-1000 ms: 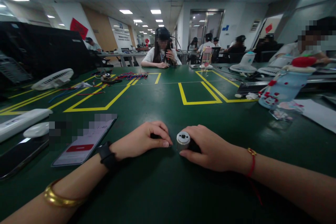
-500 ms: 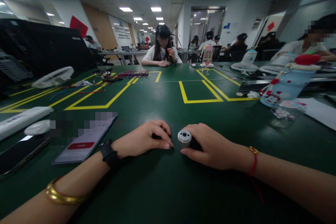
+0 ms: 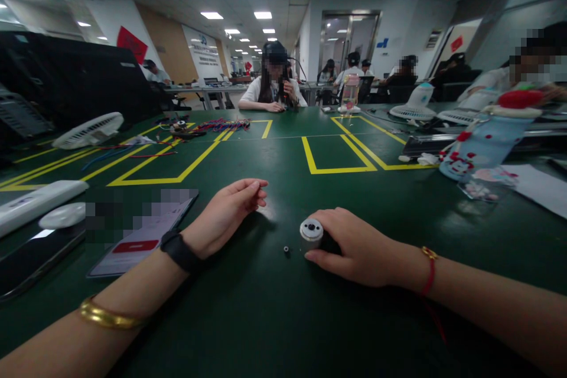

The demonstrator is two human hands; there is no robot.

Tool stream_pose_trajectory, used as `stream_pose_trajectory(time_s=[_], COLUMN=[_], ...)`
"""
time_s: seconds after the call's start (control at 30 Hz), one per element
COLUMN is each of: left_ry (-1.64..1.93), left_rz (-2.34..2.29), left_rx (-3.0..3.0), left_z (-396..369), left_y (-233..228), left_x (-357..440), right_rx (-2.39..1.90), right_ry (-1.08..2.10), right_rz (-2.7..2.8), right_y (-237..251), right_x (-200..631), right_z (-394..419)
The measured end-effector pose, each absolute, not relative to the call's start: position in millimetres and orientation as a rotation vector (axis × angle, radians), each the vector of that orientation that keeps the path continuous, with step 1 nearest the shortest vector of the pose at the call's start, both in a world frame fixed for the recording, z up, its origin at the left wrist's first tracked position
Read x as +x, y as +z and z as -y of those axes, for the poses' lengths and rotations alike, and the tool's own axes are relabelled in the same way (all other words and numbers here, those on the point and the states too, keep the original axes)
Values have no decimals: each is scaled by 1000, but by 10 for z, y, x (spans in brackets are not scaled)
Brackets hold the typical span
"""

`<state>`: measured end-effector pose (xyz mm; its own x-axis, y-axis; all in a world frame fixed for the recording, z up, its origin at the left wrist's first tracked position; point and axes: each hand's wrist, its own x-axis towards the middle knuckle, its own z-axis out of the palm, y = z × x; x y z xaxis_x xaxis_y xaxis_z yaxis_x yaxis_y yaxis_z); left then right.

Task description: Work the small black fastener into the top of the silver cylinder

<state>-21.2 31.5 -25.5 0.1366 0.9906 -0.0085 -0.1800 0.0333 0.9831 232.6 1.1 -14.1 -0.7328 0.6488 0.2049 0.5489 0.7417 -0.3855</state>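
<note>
My right hand (image 3: 354,248) is wrapped round a silvery cylindrical motor (image 3: 311,236), which stands upright on the green table (image 3: 248,319). Its round end face, with small holes and a dark centre, points up. Left of the motor, apart from it, a tiny ring-like metal part (image 3: 286,250) lies on the table. My left hand (image 3: 233,209) is raised beyond and to the left of that part, its thumb against the curled fingers. Nothing shows between its fingertips, though the palm side is partly hidden.
A phone (image 3: 142,242) and a white power strip (image 3: 39,204) lie at left. Wires (image 3: 224,124) are heaped farther back. A blue bottle (image 3: 482,144) stands at right, near paper (image 3: 543,189). Across the table sits a person (image 3: 273,88).
My left hand has let go of the tiny metal part and moved up and left, uncovering it on the table. The right hand and motor have stayed put.
</note>
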Motion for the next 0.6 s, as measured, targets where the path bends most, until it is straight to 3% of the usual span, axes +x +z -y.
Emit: stream_pose_trajectory(time_s=[0.1, 0.33, 0.6], left_ry=[1095, 430, 503], left_rz=[-1037, -886, -872], left_rx=[1235, 2186, 2245], left_z=[-313, -243, -145], left_y=[-247, -110, -111], left_x=[-226, -237, -104], right_rx=[-920, -907, -910], right_ry=[424, 421, 415], right_rz=[2611, 2611, 2607], right_y=[-149, -173, -179], right_x=[2334, 2332, 2320], right_z=[-12, -22, -23])
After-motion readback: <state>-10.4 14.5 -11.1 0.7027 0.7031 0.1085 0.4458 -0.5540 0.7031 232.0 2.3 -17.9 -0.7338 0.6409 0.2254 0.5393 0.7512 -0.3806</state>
